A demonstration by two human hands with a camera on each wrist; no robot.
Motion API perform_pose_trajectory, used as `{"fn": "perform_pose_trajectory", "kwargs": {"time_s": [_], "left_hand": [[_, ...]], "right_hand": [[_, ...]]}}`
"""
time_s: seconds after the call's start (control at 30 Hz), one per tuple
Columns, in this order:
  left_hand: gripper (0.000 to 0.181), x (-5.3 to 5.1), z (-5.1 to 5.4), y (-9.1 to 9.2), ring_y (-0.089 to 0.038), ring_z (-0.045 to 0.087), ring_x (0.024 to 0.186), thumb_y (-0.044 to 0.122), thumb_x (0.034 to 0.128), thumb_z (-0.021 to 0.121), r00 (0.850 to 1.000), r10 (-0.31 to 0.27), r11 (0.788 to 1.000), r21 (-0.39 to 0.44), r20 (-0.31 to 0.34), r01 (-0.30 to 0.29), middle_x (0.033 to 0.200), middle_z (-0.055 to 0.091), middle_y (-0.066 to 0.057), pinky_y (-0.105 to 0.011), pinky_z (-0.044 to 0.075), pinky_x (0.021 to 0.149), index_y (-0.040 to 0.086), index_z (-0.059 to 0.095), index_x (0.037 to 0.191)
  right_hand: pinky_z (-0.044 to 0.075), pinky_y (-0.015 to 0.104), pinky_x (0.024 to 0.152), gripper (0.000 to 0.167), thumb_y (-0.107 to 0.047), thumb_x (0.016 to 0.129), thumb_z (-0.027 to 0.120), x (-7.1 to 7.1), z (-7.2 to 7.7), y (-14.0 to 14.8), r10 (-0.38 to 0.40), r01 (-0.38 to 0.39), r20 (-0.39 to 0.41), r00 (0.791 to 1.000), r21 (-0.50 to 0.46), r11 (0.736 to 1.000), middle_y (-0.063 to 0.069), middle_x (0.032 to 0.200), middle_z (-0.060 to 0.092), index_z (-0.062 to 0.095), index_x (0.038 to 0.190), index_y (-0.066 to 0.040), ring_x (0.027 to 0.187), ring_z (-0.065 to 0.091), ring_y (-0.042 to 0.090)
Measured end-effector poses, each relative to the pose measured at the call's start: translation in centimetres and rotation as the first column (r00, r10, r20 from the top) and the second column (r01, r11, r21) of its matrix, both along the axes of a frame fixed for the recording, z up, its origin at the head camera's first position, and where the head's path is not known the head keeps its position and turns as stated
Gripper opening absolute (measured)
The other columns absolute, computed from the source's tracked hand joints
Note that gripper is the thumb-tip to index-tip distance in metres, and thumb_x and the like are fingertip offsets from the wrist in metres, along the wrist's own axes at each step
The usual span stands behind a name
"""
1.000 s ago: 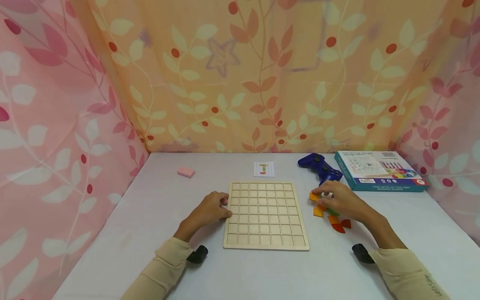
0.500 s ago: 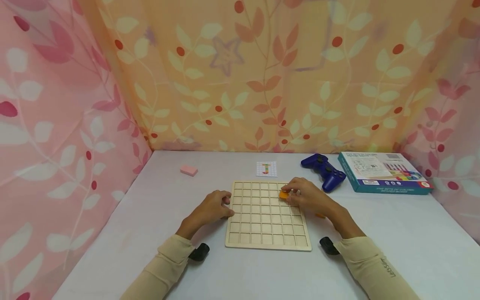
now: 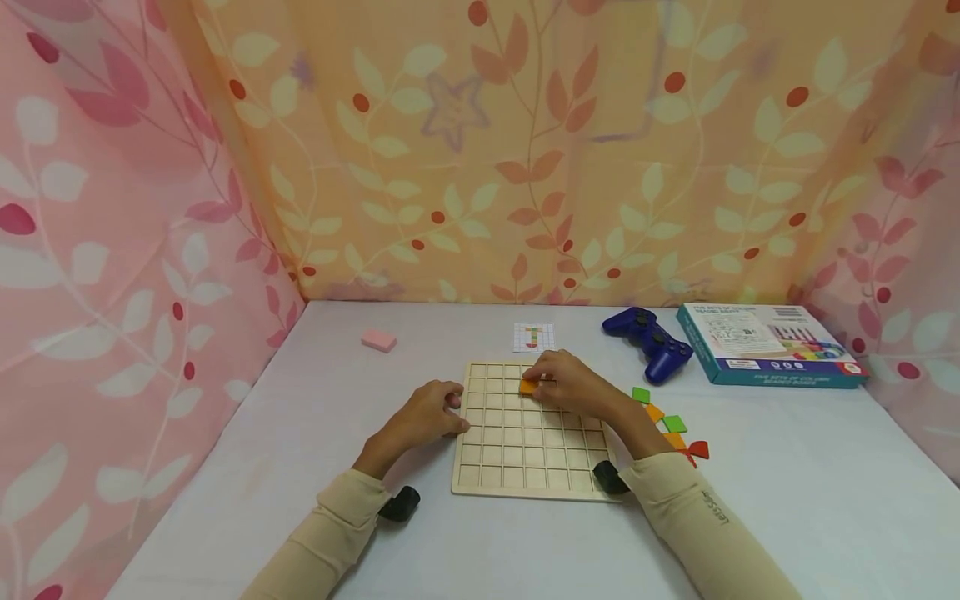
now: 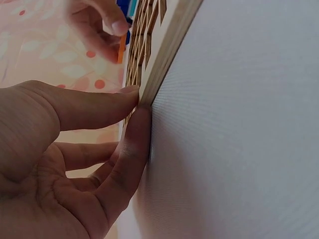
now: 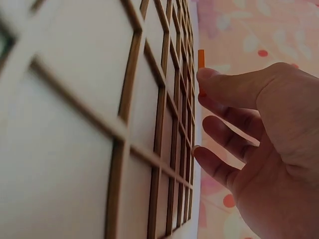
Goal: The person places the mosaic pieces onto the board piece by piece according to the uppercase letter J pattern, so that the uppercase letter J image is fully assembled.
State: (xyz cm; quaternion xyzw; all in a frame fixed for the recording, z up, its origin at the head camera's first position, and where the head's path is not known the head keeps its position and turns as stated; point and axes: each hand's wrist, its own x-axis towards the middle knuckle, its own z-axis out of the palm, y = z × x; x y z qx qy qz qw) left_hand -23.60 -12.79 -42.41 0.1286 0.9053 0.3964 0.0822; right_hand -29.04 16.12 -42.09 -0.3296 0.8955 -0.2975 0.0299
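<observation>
Flat orange tile [image 3: 528, 387] over pale wooden grid board [image 3: 502, 457]

R hand [image 3: 572, 385]: narrow pinch, thumb + fingertip on tile, abv far rows; other fingers loosely bent. L hand [image 3: 424, 415]: thumb + index pinch board's L edge.

The person wears a beige fabric left sleeve [image 3: 339, 529], creased, and a beige fabric right sleeve [image 3: 701, 525] bearing small dark lettering [image 3: 715, 507]; a rounded black left wrist device [image 3: 401, 504] and a rounded black right wrist device [image 3: 609, 478] show beside the cuffs.
</observation>
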Motion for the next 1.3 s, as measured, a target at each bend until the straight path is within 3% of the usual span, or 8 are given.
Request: {"fn": "perform_pose_trajectory", "kwargs": {"time_s": [0.23,0.47,0.67,1.07,1.3], "left_hand": [[0.062,-0.1,-0.1,-0.1,-0.02,0.056,0.096,0.006,0.0824,0.085,1.0,-0.002,1.0,0.002,0.002,0.002,0.108,0.064,-0.011,-0.033,0.049,0.082,-0.01,0.061,0.137],[0.061,-0.1,-0.1,0.0,-0.02,0.055,0.096,0.006,0.0835,0.085,1.0,0.002,1.0,0.014,0.02,-0.002,0.108,0.063,-0.01,-0.031,0.048,0.08,-0.01,0.061,0.137],[0.061,-0.1,0.1,0.1,-0.021,0.056,0.095,0.006,0.0835,0.085,1.0,0.007,1.0,0.016,0.023,-0.008,0.109,0.063,-0.011,-0.031,0.049,0.079,-0.01,0.061,0.137],[0.06,-0.1,-0.1,0.0,-0.02,0.055,0.096,0.006,0.0836,0.086,1.0,0.005,1.0,0.01,0.024,-0.006,0.108,0.062,-0.009,-0.032,0.048,0.08,-0.009,0.062,0.137],[0.061,-0.1,-0.3,-0.1,-0.021,0.056,0.096,0.006,0.083,0.086,1.0,0.004,1.0,0.016,0.017,-0.004,0.108,0.063,-0.01,-0.032,0.05,0.08,-0.01,0.062,0.137]], "right_hand": [[0.048,0.045,0.095,0.026,-0.003,0.096,0.073,-0.6,-0.2,-1.7,-0.004,0.004,-0.01,1.0,-0.005,1.0,0.011,0.112,0.071,0.077,0.121,0.001,0.109,0.058,0.031],[0.049,0.051,0.104,0.025,-0.001,0.093,0.077,-1.2,-0.5,-2.7,0.007,-0.005,-0.068,0.998,0.024,1.0,0.012,0.11,0.073,0.079,0.117,0.003,0.11,0.064,0.033],[0.052,0.05,0.101,0.024,0.002,0.09,0.078,-1.2,-0.4,-3.1,0.01,-0.01,-0.065,0.998,0.001,1.0,0.012,0.108,0.075,0.08,0.114,0.003,0.105,0.066,0.031],[0.051,0.048,0.097,0.026,-0.003,0.093,0.075,-0.7,-0.2,-2.3,-0.02,0.02,0.016,1.0,-0.004,1.0,0.011,0.113,0.073,0.079,0.118,0.0,0.108,0.064,0.029],[0.052,0.047,0.094,0.031,-0.007,0.095,0.074,0.1,0.3,0.0,-0.091,0.092,0.071,0.993,-0.018,0.996,0.011,0.116,0.073,0.076,0.124,0.001,0.108,0.063,0.03]]}}
